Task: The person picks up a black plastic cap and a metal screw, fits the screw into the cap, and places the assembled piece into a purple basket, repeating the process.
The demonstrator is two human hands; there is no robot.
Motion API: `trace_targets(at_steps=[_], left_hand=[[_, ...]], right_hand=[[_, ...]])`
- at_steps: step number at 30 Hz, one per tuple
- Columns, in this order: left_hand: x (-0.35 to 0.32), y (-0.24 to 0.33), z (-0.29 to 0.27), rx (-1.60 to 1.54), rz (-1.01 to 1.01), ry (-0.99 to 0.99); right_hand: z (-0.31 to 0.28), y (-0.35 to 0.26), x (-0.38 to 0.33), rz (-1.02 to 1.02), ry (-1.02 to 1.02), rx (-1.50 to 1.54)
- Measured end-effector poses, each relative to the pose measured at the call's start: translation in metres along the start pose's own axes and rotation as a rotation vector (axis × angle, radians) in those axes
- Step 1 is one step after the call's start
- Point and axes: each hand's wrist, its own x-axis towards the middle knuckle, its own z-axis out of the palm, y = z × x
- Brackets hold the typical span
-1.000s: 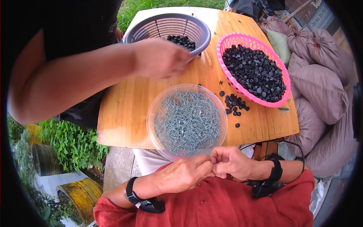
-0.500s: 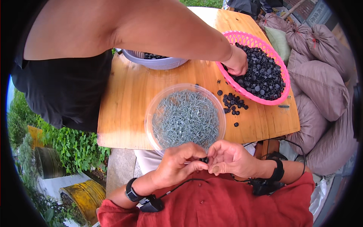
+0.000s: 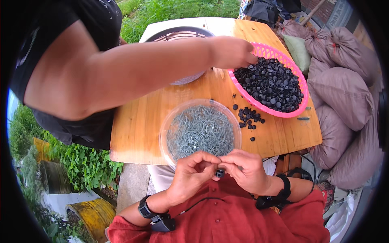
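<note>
Just over the near rim of a clear round tub [image 3: 163, 139], my two hands meet fingertip to fingertip. Between the thumb and fingers of my left hand [image 3: 193, 173] is a small black plastic cap [image 3: 220, 173]. My right hand [image 3: 248, 169] is pinched closed right above the cap, its thumb and fingers touching the left fingertips; what sits in that pinch is too small and covered to name. Silvery screws [image 3: 200, 131] fill the tub. Another person's hand [image 3: 233, 52] reaches over the left rim of a pink basket [image 3: 279, 114] heaped with black caps [image 3: 271, 85].
Loose black caps [image 3: 248, 115] lie on the wooden table [image 3: 133, 137] between tub and basket. A greyish-purple basket [image 3: 188, 79] stands behind the other person's arm [image 3: 142, 67]. Stuffed brownish sacks [image 3: 342, 87] are piled along the table's right side.
My fingertips have drawn together, and the black cap now shows below them. The other person's hand has lifted out of the caps toward the basket's left rim. The view has shifted slightly.
</note>
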Motion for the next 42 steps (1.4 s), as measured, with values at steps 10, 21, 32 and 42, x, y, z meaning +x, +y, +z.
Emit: trace_targets(at_steps=[10,21,32,42], left_hand=[[0.041,-0.007,0.0,-0.441,-0.216,0.402],[0.104,0.012,-0.072,1.25,0.396,0.354],[0.119,0.006,-0.064,1.138,0.466,0.239],[0.052,0.014,-0.024,0.834,0.459,0.025]], right_hand=[[0.013,0.023,0.04,0.517,-0.112,0.291],[-0.009,0.035,0.06,0.098,-0.002,-0.239],[-0.003,0.059,0.067,0.184,0.093,0.013],[-0.009,0.032,0.053,0.554,-0.136,0.591]])
